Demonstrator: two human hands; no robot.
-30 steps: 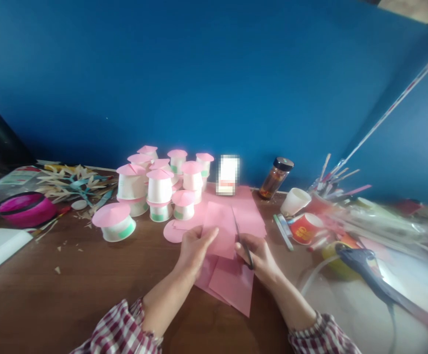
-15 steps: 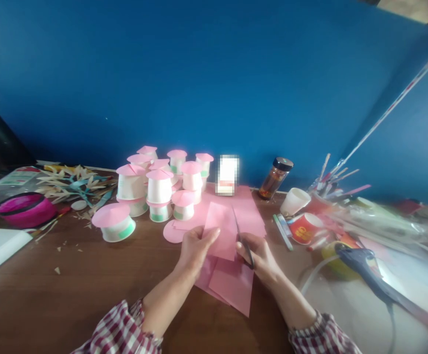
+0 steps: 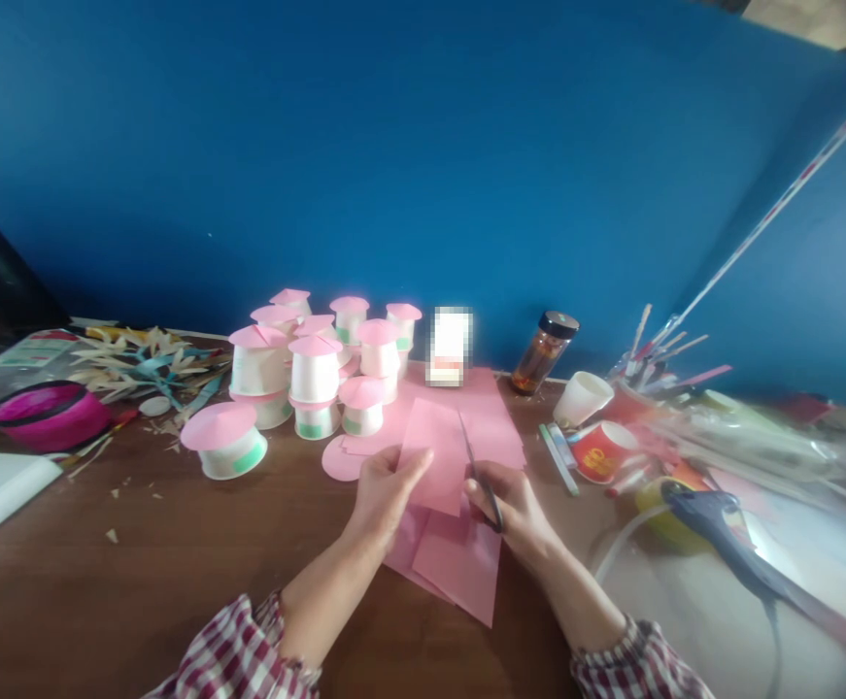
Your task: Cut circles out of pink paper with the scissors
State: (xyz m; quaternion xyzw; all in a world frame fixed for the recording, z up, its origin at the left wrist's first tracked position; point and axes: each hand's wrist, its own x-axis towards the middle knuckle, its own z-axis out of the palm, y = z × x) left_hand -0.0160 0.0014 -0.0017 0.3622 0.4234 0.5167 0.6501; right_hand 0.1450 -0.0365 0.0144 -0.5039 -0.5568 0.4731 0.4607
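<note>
With my left hand (image 3: 385, 483) I pinch one pink sheet (image 3: 437, 461), the thumb flat on top and the other fingers tucked beneath, so the gap is only as wide as the paper. My right hand (image 3: 510, 505) is curled around the handle of one pair of scissors (image 3: 493, 500); the blade points away from me along the sheet's right edge, and I can't tell how far the blades are open. The sheet is between my hands, above two overlapping loose sheets (image 3: 458, 568).

To the right, one dark-lidded jar (image 3: 537, 357) leans, with amber-brown contents. Near it are one tilted white cup (image 3: 583, 398) and one red cup (image 3: 604, 451); I can't make out what either contains. Farther right, brushes (image 3: 659, 354) stand bunched, their holder blurred.

On the left I count ten cone-topped paper cup pieces (image 3: 316, 374), some stacked, and one magenta round container (image 3: 54, 417), its inside unclear.
</note>
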